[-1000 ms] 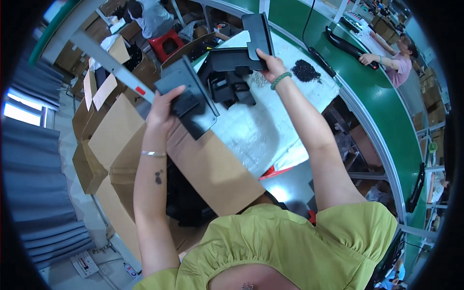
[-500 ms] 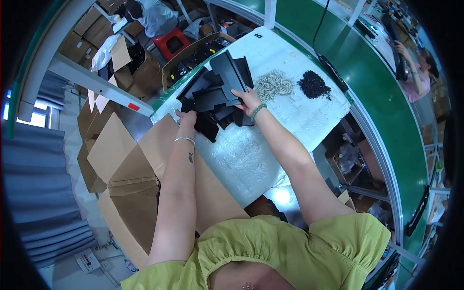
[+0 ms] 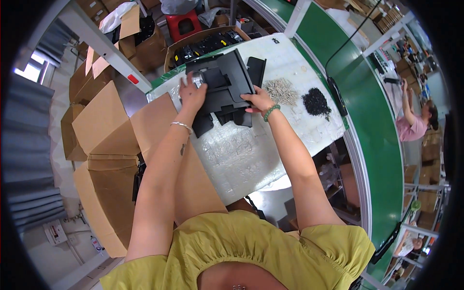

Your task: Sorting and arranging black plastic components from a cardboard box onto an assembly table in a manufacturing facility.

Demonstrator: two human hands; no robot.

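My right hand [image 3: 261, 101] grips the lower right edge of a large black plastic panel [image 3: 236, 72], with the thumb on top. My left hand [image 3: 193, 95] lies over the left side of the black parts, its fingers apart and slightly smeared; a small shiny patch shows beside its fingertips. Beneath and around the panel is a heap of black plastic pieces [image 3: 232, 116], partly hidden by it. To its right stands another black piece [image 3: 256, 67]. Farther right lie a pile of silvery screws or pins [image 3: 281, 92] and a pile of small black parts [image 3: 316, 101].
The parts rest on a white foam-covered table [image 3: 241, 164]. An open cardboard box [image 3: 111, 193] stands at the left, by a metal post [image 3: 111, 53]. Behind the table sits a carton of black parts [image 3: 208, 48]. A green conveyor [image 3: 377, 159] curves along the right, with a person [image 3: 413, 125] beyond.
The left hand has come up and right, off the dark piece it held, onto the parts beside the panel. The right hand still holds the panel, which lies flatter over the heap.
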